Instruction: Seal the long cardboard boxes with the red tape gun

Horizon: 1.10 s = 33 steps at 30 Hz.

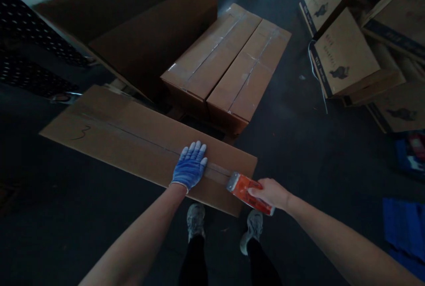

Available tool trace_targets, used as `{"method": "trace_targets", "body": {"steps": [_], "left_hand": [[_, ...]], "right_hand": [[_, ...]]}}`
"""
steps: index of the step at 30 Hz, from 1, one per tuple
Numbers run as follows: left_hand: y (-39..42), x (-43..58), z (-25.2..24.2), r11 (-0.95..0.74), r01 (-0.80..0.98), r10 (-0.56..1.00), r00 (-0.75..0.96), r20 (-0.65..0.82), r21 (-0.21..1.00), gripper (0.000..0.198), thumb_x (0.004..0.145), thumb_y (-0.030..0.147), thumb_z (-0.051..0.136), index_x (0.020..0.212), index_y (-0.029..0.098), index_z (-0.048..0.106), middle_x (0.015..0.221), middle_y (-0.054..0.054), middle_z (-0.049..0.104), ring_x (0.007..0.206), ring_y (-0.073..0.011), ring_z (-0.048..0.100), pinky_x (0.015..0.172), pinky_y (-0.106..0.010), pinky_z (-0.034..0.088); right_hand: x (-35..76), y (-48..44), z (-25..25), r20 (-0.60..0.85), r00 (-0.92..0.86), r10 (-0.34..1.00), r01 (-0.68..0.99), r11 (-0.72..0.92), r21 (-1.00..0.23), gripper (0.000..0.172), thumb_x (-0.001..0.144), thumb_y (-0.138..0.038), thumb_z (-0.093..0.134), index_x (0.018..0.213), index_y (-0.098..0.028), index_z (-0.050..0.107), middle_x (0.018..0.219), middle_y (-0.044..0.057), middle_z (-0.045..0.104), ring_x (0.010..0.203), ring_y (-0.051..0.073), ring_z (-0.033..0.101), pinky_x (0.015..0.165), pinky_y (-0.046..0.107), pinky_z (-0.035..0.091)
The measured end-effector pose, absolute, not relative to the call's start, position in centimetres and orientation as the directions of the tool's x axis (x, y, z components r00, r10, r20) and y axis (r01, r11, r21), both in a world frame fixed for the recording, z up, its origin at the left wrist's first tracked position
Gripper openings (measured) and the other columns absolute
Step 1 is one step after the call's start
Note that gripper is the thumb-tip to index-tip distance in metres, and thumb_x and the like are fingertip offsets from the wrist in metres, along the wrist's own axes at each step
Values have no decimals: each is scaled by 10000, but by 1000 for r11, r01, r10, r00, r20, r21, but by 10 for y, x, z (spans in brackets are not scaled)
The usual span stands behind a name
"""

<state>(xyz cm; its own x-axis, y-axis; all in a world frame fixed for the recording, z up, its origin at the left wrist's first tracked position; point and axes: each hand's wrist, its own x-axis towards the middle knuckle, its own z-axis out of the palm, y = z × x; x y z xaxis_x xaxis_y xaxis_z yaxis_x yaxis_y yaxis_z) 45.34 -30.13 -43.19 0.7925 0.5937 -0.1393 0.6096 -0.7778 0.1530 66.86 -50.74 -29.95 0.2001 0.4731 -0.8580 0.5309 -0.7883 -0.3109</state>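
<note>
The gloved left hand (190, 166) lies flat and open on the long carton (133, 140), while the right hand (270, 193), at its 3 o'clock, grips the tape dispenser (249, 192); only a short strip of the seam looks taped.

one long carton (133, 140), two sealed cartons (229, 62), one tape dispenser (247, 192), two hands (191, 166)

- The long flat carton (133, 140) lies across the floor (299, 153), just before the person's feet.
- The left hand (190, 168) rests flat on the carton's top, near its right end.
- The right hand (270, 193) holds the tape dispenser (247, 191) at that end, right of the left hand.
- Two sealed boxes (229, 64) sit side by side behind the carton.
- A big open box (139, 25) stands left of them.
- Printed boxes (345, 56) are stacked far right.
</note>
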Motion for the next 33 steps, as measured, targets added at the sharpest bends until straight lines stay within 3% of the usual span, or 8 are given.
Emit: {"method": "trace_targets", "body": {"steps": [4, 9, 15, 18, 21, 24, 27, 33], "left_hand": [[-308, 469, -434, -767, 631, 615, 774, -149, 115, 528, 922, 341, 212, 1414, 149, 220, 1489, -48, 41, 1359, -220, -52, 1128, -420, 55], [-376, 529, -423, -703, 708, 694, 703, -156, 63, 557, 920, 356, 215, 1418, 106, 187, 1483, -100, 62, 1358, -252, -41, 1118, -476, 65], [-481, 596, -417, -873, 478, 450, 867, -214, 97, 575, 902, 386, 328, 1404, 118, 250, 1475, -113, 92, 1359, -275, 24, 1128, -482, 75], [-490, 605, -428, -948, 309, 284, 929, -238, 76, 530, 909, 361, 335, 1394, 155, 278, 1475, -48, 119, 1361, -248, 34, 1137, -466, 56], [-490, 610, -443, -994, 105, 90, 950, -298, 36, 460, 919, 238, 288, 1356, 106, 347, 1460, -36, 176, 1362, -202, 25, 1147, -423, -20], [-493, 616, -457, -999, 38, 34, 917, -398, 2, 465, 905, 195, 305, 1343, 44, 347, 1448, -96, 197, 1359, -197, 43, 1147, -366, -52], [-498, 624, -463, -999, 33, 29, 870, -493, -1, 534, 895, 291, 375, 1377, 84, 280, 1455, -110, 163, 1357, -224, 34, 1148, -376, -37], [-498, 641, -463, -996, -70, -87, 783, -616, 52, 575, 884, 331, 407, 1397, 168, 202, 1465, -34, 71, 1357, -218, -42, 1124, -456, -108]], "right_hand": [[729, -624, -295, -923, 233, 306, 384, -901, -202, 458, 775, -573, 440, 798, -143, 596, 705, 72, 635, 546, 124, 546, 487, 220, 310], [765, -671, -318, -911, 196, 364, 390, -881, -267, 449, 763, -577, 454, 780, -156, 609, 722, 69, 633, 593, 130, 555, 505, 221, 306], [769, -650, -385, -888, 147, 437, 456, -826, -331, 472, 749, -590, 425, 807, -170, 633, 752, 80, 640, 658, 167, 584, 525, 234, 309], [760, -631, -429, -873, 108, 476, 442, -809, -387, 473, 730, -594, 436, 824, -177, 637, 796, 85, 645, 711, 187, 598, 530, 234, 310], [761, -628, -459, -857, 55, 513, 395, -799, -453, 456, 719, -601, 460, 830, -197, 638, 798, 59, 648, 728, 173, 599, 537, 221, 316], [781, -654, -466, -840, -8, 543, 348, -786, -511, 454, 727, -615, 465, 858, -214, 633, 771, 22, 645, 698, 133, 591, 543, 199, 326], [806, -695, -458, -839, -25, 544, 332, -787, -520, 459, 746, -606, 460, 881, -202, 630, 770, 20, 645, 690, 123, 589, 551, 193, 336], [806, -709, -441, -899, 88, 428, 357, -857, -373, 526, 750, -603, 415, 886, -157, 658, 888, 126, 659, 835, 243, 624, 660, 281, 430]]}}
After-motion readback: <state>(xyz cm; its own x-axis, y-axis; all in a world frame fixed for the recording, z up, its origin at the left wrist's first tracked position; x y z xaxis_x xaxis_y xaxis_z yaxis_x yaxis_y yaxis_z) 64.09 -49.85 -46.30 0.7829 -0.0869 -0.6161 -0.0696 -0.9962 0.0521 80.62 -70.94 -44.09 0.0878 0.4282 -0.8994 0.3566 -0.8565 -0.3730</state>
